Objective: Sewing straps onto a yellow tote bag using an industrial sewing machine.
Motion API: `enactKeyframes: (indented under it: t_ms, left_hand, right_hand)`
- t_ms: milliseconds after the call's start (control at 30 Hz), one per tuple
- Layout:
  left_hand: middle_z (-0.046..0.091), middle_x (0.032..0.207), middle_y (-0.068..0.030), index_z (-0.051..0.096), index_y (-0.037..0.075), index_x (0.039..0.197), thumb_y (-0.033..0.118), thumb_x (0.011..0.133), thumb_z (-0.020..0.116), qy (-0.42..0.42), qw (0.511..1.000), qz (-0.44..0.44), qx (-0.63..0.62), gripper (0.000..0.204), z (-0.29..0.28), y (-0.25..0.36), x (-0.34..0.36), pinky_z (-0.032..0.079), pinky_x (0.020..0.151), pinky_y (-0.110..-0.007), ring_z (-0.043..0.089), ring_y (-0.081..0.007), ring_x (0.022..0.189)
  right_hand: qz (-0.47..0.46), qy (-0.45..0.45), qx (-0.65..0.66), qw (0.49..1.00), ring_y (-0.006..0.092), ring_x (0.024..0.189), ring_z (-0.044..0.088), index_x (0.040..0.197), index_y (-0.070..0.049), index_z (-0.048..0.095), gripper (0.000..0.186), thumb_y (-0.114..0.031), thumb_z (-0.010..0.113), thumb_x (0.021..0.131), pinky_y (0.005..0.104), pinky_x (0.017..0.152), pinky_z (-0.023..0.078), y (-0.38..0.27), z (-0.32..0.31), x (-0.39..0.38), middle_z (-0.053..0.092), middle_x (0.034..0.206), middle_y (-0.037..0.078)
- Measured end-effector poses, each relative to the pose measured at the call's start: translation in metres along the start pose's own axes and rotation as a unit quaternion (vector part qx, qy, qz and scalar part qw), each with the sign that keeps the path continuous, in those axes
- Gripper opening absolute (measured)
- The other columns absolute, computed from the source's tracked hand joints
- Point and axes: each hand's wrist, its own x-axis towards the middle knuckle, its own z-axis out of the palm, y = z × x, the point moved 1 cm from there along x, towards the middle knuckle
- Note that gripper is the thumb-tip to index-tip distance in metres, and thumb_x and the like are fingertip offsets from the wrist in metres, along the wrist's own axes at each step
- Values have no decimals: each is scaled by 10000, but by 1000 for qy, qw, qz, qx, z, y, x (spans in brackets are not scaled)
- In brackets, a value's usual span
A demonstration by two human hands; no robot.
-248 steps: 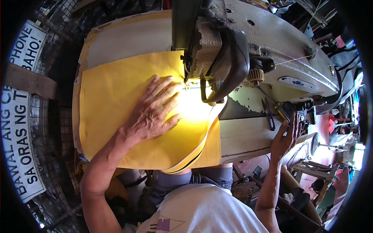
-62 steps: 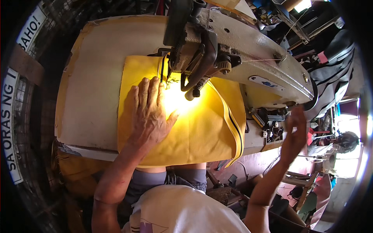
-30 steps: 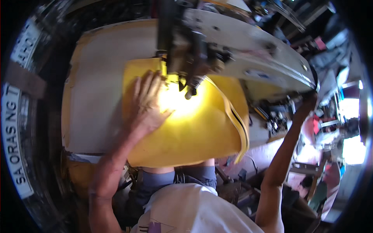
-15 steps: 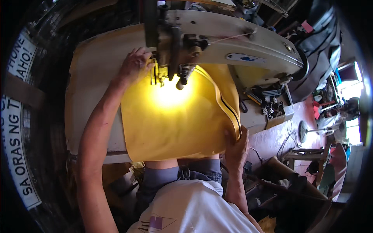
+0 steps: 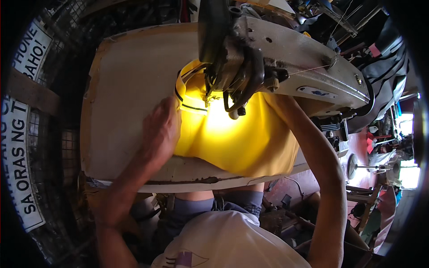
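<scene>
A yellow sheet of flexible material lies under the head of a sewing machine, brightly lit by its lamp. Near the needle, on the left, a yellow strip with a dark line along it loops up and crosses the sheet; it resembles a zipper. My left hand is closed at the sheet's left edge, slightly blurred, its fingertips partly hidden. My right forearm reaches up over the sheet's right side, and my right hand goes in beneath the machine's arm, where its fingers are hidden behind the machine head.
The pale table has a worn front edge above my knees. The machine's long arm spans the back right. Beyond it stand a fan and dark draped material. White signs hang by a mesh at left.
The sheet has shifted and turned, with its dark-lined strip now left of the needle. My left hand has come down toward me; my right hand has moved up beneath the machine's arm.
</scene>
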Motion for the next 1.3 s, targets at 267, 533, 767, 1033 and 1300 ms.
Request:
enactKeyframes:
  t_ms: [267, 533, 767, 1033, 1300]
  left_hand:
    - [519, 1205, -199, 551, -8, 1221, 12, 793, 633, 120, 977, 70, 160, 436, -7, 32, -12, 470, 904, -513, 547, -406, 1084]
    - [583, 1113, -182, 600, -58, 1096, 63, 776, 629, -71, 964, 252, -40, 344, -6, 12, 18, 400, 1040, -441, 516, -345, 1184]
    - [545, 1241, -148, 580, -22, 1182, 101, 768, 696, -58, 967, 229, -91, 448, -6, 13, 16, 371, 1090, -416, 471, -315, 1250]
    - [544, 1244, -144, 557, -10, 1201, 165, 788, 724, -78, 970, 207, -104, 479, -2, 0, 6, 377, 1078, -417, 473, -295, 1257]
    - [522, 1281, -138, 545, 11, 1232, 176, 788, 729, -79, 971, 208, -84, 508, 0, 2, 4, 356, 1095, -425, 461, -289, 1273]
  right_hand:
    - [-65, 207, 49, 975, 430, 1070, 516, 1231, -32, 548, 389, -74, 518, 846, 508, 939, 419, 23, 60, -16, 539, 1162, 243]
    - [-50, -58, 233, 969, 395, 1322, 407, 1167, 4, 595, 353, -234, 560, 909, 536, 1134, 278, -103, -13, -60, 522, 1306, 234]
    - [-65, -119, 209, 968, 380, 1278, 448, 1153, 5, 598, 335, -212, 624, 899, 475, 1120, 312, -63, -35, -29, 544, 1249, 227]
    - [-148, -35, 264, 952, 340, 918, 645, 1166, -40, 641, 318, -81, 646, 851, 415, 822, 510, -100, -11, -15, 665, 988, 185]
    - [-151, -77, 243, 955, 365, 953, 640, 1124, -21, 635, 281, -51, 626, 845, 436, 853, 500, -101, -4, -17, 647, 1052, 213]
